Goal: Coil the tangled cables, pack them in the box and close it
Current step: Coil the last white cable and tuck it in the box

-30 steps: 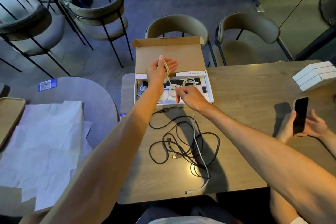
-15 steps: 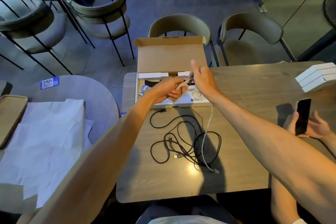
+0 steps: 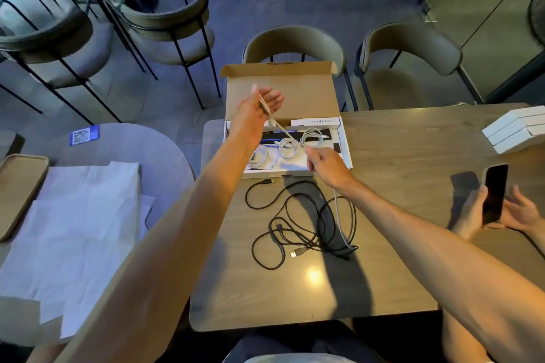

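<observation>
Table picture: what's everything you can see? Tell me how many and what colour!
Box: 1, brown cardboard, open, far side of the wooden table.
Coiled cables: 3, white, inside the box.
Loose cable: 1, white, from above the box down onto the table.
Tangled cables: count unclear, black, on the table before the box.
Flat boxes: one stack, white, table's right edge.
Phone: 1, black, held by another person's hands, right.
Chairs: several, beige with black legs, behind the table and left.
Paper sheets: several, white, on the round table, left.
Tray: 1, brown, far left.
Left hand: raised over the box, loose cable across it.
Right hand: at the box's front edge, pinching the loose cable.
</observation>
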